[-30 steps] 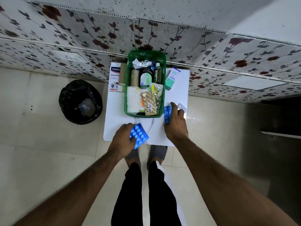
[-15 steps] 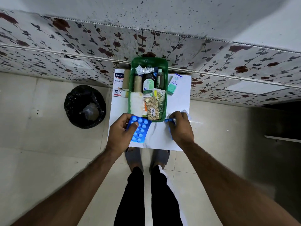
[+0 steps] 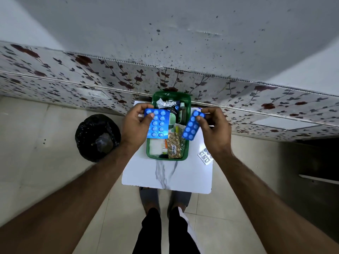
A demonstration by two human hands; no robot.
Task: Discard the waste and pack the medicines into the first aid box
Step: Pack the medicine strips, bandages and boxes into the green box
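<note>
We find the green box point(image 3: 186, 143) contents half hidden behind our left hand point(image 3: 134, 126) pinching a wide blue blister pack point(image 3: 157, 123), right hand point(image 3: 214, 131) pinching a narrow blue strip point(image 3: 192, 126), both lifted off the tabletop point(image 3: 165, 175) since before, silver strip point(image 3: 205, 156) at its right edge

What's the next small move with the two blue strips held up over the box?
Probably lower both into the green box. The left hand holds the wide blue strip and the right hand the narrow blue strip, both apparently full. A silver strip waits on the table.
</note>
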